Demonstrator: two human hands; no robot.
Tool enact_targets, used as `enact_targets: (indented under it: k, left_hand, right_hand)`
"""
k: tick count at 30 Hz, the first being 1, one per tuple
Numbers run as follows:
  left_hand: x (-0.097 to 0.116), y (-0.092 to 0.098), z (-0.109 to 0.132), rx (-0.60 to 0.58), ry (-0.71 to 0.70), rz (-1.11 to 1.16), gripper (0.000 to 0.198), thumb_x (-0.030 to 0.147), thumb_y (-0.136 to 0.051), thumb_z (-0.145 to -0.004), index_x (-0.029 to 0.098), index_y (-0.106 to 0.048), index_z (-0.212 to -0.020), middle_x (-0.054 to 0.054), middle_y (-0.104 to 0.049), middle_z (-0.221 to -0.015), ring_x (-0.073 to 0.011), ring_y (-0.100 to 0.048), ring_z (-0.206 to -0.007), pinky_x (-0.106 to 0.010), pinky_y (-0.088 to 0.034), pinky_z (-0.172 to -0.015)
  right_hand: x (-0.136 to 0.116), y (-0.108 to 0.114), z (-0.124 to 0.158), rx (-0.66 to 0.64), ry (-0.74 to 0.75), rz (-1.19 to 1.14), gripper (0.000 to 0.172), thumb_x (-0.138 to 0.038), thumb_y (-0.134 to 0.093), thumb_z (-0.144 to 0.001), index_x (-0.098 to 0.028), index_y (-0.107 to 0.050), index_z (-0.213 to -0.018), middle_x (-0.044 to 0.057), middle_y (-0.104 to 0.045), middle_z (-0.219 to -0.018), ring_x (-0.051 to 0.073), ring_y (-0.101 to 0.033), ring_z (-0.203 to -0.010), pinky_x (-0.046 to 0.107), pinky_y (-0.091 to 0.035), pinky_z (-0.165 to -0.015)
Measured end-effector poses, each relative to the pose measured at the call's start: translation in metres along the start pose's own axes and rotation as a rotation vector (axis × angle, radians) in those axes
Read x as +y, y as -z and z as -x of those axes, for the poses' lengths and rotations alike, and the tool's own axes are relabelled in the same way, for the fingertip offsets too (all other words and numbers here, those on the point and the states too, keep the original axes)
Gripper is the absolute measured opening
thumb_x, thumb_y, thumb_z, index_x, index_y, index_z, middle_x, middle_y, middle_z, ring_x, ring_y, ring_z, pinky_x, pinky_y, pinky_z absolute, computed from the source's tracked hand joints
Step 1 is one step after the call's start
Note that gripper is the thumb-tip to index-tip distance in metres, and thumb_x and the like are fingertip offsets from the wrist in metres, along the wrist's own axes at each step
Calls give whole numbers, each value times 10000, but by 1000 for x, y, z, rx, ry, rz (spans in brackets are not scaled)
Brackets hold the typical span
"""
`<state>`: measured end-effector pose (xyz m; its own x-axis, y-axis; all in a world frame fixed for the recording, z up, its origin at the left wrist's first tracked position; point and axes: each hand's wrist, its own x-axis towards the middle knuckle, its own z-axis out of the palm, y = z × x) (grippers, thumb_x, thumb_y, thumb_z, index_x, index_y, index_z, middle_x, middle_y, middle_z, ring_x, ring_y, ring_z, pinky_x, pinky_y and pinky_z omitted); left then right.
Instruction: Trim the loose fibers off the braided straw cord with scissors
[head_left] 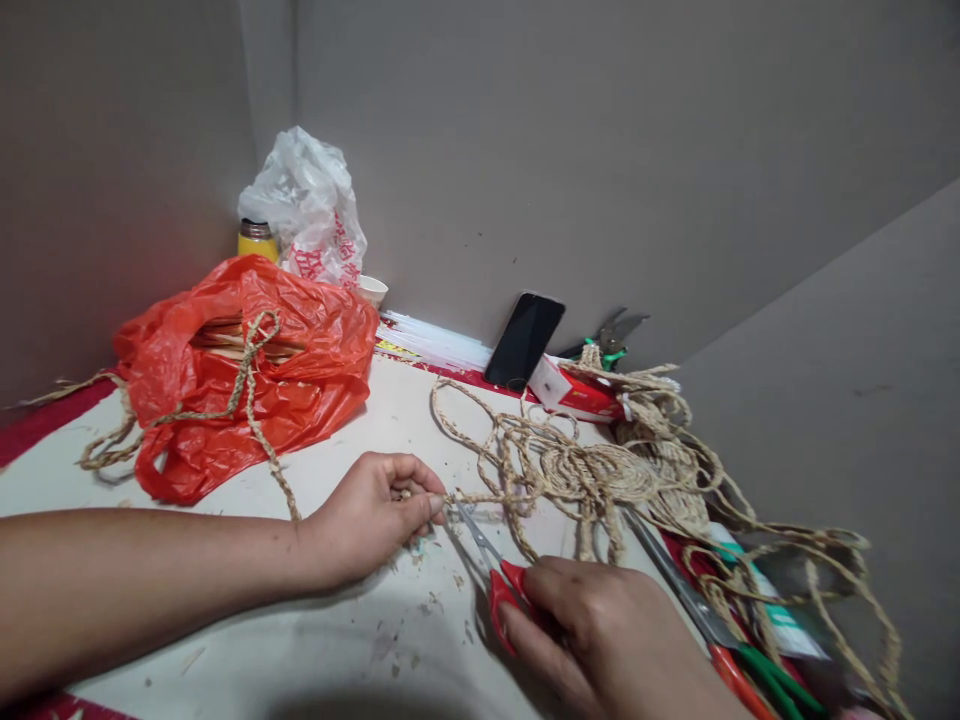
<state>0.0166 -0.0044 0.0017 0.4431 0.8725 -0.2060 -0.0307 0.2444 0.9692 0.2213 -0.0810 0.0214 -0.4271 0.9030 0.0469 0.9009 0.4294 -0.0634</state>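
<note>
My left hand (382,510) pinches a braided straw cord (480,497) between thumb and fingers near the middle of the table. In my right hand (592,625) is a pair of scissors (491,565) with red handles, its fingers in the loops. The blade tips point up and left, right beside the left fingertips, against the cord. Whether the blades are fully closed on it is hard to make out. To the right of the hands lies a tangled heap of braided cord (600,470), partly coiled. Another length of cord (251,400) hangs over a red plastic bag and runs behind my left wrist.
The red plastic bag (315,400) holds flat straw strips. Behind it are a white plastic bag (300,190), a yellow jar (257,240) and a cup (372,288). A phone (525,340) leans on the back wall near pliers (619,335). Large shears (697,595) lie at right.
</note>
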Motion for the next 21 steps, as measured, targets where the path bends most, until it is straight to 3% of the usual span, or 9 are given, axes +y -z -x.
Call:
enact_targets:
  k: [10,15,18,21]
  left_hand:
    - [2,0,-2,16,11,33,149,260,-635,-725,136,-580,-786,-12,-625,-651,-73,-495,-486,-208,-391,-497]
    - [3,3,-3,22,-15,63,193,265,-620,-750,165,-577,-909,43,-585,-613,-32,-357,-404,-174,-269,-421]
    - [4,5,-4,29,-52,62,257,257,-676,-709,169,-603,-940,73,-506,-583,-38,-388,-459,-164,-295,-455]
    - [3,5,-4,54,-71,18,229,262,-691,-696,149,-629,-885,55,-521,-605,-42,-415,-482,-166,-315,-461]
  right_hand:
    - [3,5,-3,58,10,-98,357,-310,-456,-897,-205,-493,-557,-12,-548,-498,95,-478,-418,247,-257,-447]
    - [8,6,-5,136,-27,-127,365,-328,-476,-877,-212,-423,-536,-21,-500,-487,95,-439,-425,243,-262,-450]
    - [10,4,-6,159,-37,-117,366,-328,-473,-874,-213,-398,-534,-27,-484,-484,93,-421,-424,244,-255,-453]
    - [12,1,-7,155,-58,-93,357,-321,-480,-861,-212,-393,-532,-29,-483,-482,95,-423,-426,246,-249,-457]
